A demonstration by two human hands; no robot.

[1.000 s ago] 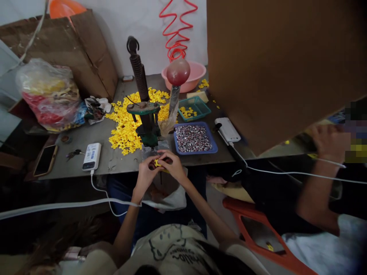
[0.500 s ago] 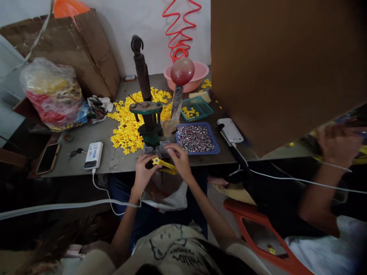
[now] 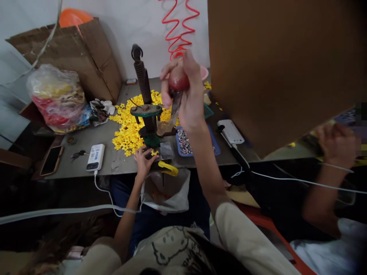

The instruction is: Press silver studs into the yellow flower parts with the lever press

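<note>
A green hand press (image 3: 147,124) with a coiled spring column stands at the table's front edge. My right hand (image 3: 183,93) is raised and wrapped round the red ball knob (image 3: 177,81) of its lever. My left hand (image 3: 143,160) rests at the press base, its fingers pinched on a small yellow part (image 3: 154,153) under the ram. A yellow clamp (image 3: 168,168) sticks out at the table edge just right of that hand. A heap of yellow plastic pieces (image 3: 129,126) lies behind the press. A blue tray of small shiny parts (image 3: 185,142) sits under my right forearm.
A power bank (image 3: 95,157), keys and a phone (image 3: 52,160) lie left on the table. A plastic bag (image 3: 57,97) and cardboard (image 3: 83,57) stand behind. A white bag (image 3: 169,194) hangs below the edge. Another person's hand (image 3: 336,143) works at the right, beside a big cardboard sheet (image 3: 281,65).
My right hand left the yellow part and rose to grip the lever's red knob. My left hand moved the part forward to the press base.
</note>
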